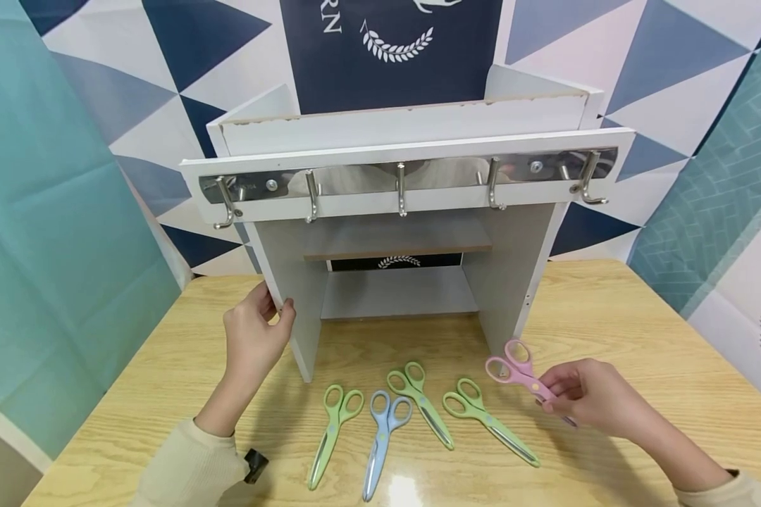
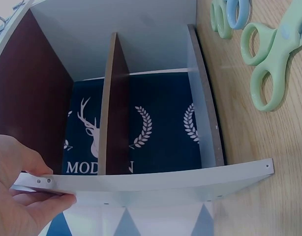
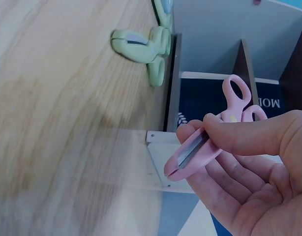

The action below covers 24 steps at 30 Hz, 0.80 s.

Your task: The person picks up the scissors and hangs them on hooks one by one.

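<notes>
My right hand (image 1: 599, 396) pinches pink scissors (image 1: 516, 370) by the blade end, handle loops pointing away toward the shelf's right side panel. In the right wrist view the thumb lies across the pink scissors (image 3: 229, 113), fingers beneath. My left hand (image 1: 256, 334) grips the front edge of the left side panel of a white shelf unit (image 1: 406, 144). A steel hook rail (image 1: 355, 179) with several hooks runs across the unit's top front. On the table before it lie green scissors (image 1: 332, 429), blue scissors (image 1: 383, 440), and two more green scissors (image 1: 421, 401), (image 1: 488, 419).
The wooden table (image 1: 165, 394) extends around the unit. Behind stands a triangle-patterned backdrop (image 1: 146, 105), with a teal curtain (image 1: 51, 211) at the left. A small black object (image 1: 256, 465) sits by the left sleeve. Inside the unit is a middle shelf (image 1: 396, 236).
</notes>
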Each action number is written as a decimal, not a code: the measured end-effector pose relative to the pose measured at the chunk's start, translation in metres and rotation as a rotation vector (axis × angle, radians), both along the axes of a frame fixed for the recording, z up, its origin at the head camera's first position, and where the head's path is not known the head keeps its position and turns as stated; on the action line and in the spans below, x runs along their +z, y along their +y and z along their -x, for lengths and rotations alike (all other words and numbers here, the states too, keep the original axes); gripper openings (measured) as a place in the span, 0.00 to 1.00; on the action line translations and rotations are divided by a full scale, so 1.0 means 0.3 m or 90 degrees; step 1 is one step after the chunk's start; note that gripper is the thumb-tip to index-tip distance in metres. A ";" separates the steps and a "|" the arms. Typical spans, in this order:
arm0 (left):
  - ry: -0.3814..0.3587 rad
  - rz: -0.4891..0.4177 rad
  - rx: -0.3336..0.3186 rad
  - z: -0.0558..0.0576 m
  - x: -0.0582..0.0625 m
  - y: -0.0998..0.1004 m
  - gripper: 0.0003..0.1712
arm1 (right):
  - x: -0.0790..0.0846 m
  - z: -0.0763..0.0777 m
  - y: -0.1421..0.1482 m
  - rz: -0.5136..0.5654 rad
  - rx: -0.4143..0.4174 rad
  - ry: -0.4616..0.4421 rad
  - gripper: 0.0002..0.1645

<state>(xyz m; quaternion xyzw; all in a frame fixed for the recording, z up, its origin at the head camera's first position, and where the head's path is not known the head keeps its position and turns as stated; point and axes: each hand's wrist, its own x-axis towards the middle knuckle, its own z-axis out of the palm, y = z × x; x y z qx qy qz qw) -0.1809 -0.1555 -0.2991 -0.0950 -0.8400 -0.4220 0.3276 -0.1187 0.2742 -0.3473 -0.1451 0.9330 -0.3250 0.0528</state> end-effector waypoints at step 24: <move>-0.002 0.010 0.002 0.000 -0.001 -0.001 0.19 | 0.033 0.017 -0.031 0.010 -0.019 0.012 0.11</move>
